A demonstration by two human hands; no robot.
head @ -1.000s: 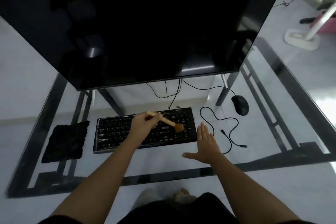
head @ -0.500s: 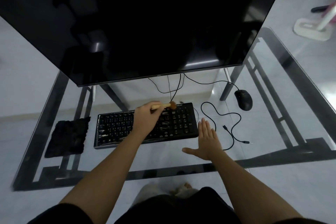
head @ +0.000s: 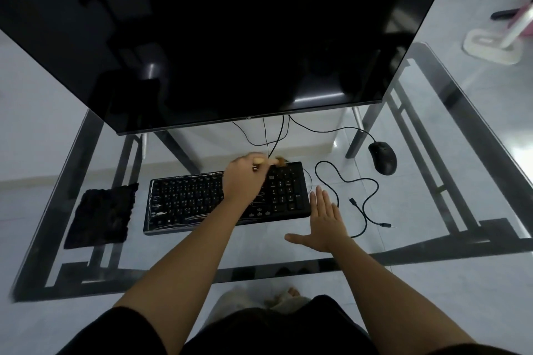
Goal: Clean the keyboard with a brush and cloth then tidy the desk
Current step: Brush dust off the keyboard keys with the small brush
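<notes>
A black keyboard (head: pixel 196 199) lies on the glass desk (head: pixel 450 153) below a large dark monitor. My left hand (head: pixel 245 179) is over the keyboard's right half, closed on a small wooden brush (head: pixel 277 161) whose brown bristles touch the keyboard's far edge. My right hand (head: pixel 326 219) rests flat on the glass with fingers spread, just right of the keyboard's near corner. A black cloth (head: pixel 103 216) lies left of the keyboard.
The monitor (head: pixel 230 32) overhangs the back of the desk. A black mouse (head: pixel 382 157) sits at the right, and a loose black cable (head: pixel 354 196) snakes between mouse and keyboard. Cables hang behind the keyboard. A white fan base (head: pixel 490 46) stands on the floor.
My left hand has swept the brush from the keyboard's near right part up to its far edge. My right hand has stayed flat on the glass.
</notes>
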